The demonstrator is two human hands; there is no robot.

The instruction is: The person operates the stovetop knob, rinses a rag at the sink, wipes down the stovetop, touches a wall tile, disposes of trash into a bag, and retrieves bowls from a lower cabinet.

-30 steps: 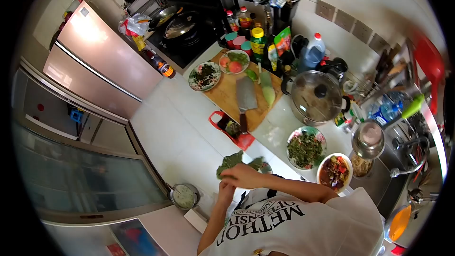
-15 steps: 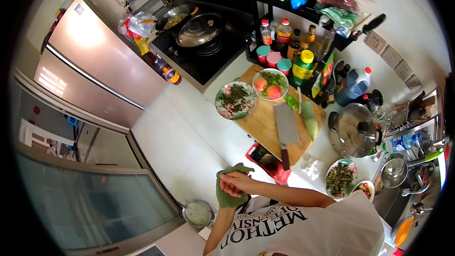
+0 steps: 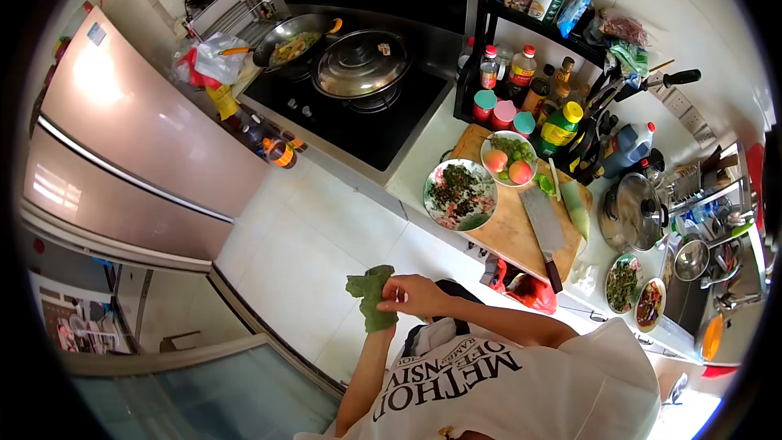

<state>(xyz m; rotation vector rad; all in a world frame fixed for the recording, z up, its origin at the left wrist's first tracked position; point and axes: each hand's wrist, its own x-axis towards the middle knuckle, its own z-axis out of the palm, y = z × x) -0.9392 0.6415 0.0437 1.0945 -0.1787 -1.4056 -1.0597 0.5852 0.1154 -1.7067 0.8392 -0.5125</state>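
In front of my waist, a crumpled green cloth (image 3: 372,297) is draped over my left hand. My left forearm (image 3: 364,379) rises into it from below, and the cloth hides the fingers. From the other side, my right hand (image 3: 417,296) pinches the edge of the cloth between thumb and bent fingers. Both hands are over the floor, away from the counter. To their right on the counter, a cleaver (image 3: 544,224) lies on a wooden cutting board (image 3: 509,232), with a pale green gourd-like vegetable (image 3: 575,208) beside it.
A bowl of chopped food (image 3: 460,194) and a bowl of fruit (image 3: 508,158) stand at the board's far end. A lidded pan (image 3: 361,65) and a wok (image 3: 295,41) sit on the stove. A red bag (image 3: 531,292) hangs below the counter edge; the fridge (image 3: 134,147) stands left.
My view has shifted, so the stove and counter sit differently in frame. My right hand has moved from across the cloth to its edge, and the cloth is bunched higher over my left hand.
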